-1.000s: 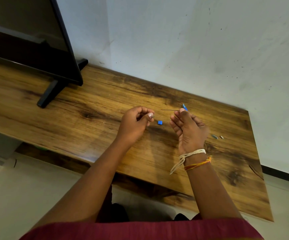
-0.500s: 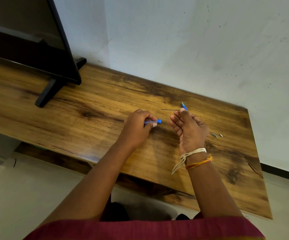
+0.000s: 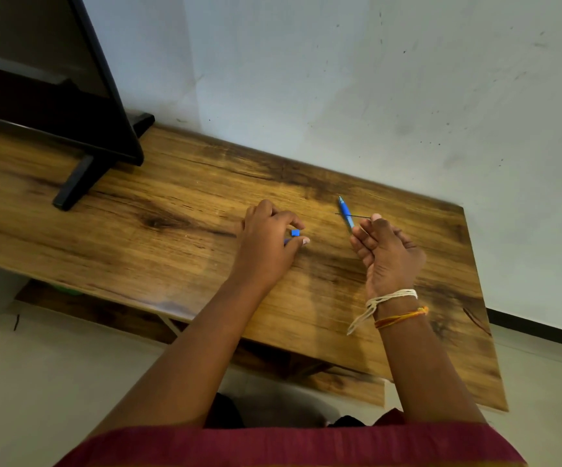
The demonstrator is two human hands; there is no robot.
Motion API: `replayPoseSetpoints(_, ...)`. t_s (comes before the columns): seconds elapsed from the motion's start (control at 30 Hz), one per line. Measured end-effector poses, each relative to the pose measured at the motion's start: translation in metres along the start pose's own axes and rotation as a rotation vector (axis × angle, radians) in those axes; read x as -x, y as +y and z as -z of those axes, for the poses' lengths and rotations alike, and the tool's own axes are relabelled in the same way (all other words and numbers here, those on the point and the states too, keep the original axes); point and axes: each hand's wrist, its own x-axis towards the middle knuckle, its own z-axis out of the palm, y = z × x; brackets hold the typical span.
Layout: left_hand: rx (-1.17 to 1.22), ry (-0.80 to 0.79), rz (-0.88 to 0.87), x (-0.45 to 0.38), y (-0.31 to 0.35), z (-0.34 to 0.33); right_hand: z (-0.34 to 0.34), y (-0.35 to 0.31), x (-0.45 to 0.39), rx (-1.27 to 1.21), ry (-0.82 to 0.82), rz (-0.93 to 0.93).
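A blue piece [image 3: 295, 233] is being pinched at the left hand's [image 3: 266, 246] fingertips, a pen [image 3: 346, 213] being gripped by the right hand [image 3: 387, 259].

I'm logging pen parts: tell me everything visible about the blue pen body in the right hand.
The blue pen body looks like slim plastic, tapering to a point aimed toward the wall. The right hand grips its lower end, hiding it, over the wooden table. A thin dark rod, also pinched there, crosses it.
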Motion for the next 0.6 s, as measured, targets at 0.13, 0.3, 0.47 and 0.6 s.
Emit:
replayPoseSetpoints(0.13,0.085,-0.026,-0.035,0.003,0.025,-0.013,0.013,-0.008,-0.003,0.001,0.05,0.03)
replayPoseSetpoints(0.3,0.279,-0.081,0.05,0.005,0.048,-0.037,0.033,-0.016,-0.008,0.019,0.104,0.065)
replayPoseSetpoints(0.47,0.293,-0.076,0.169,0.004,0.06,-0.058,0.047,-0.02,-0.012,0.044,0.09,0.057)
replayPoseSetpoints(0.6,0.213,-0.03,0.213,0.004,0.07,-0.07,0.056,-0.022,-0.014,0.048,0.045,0.038)
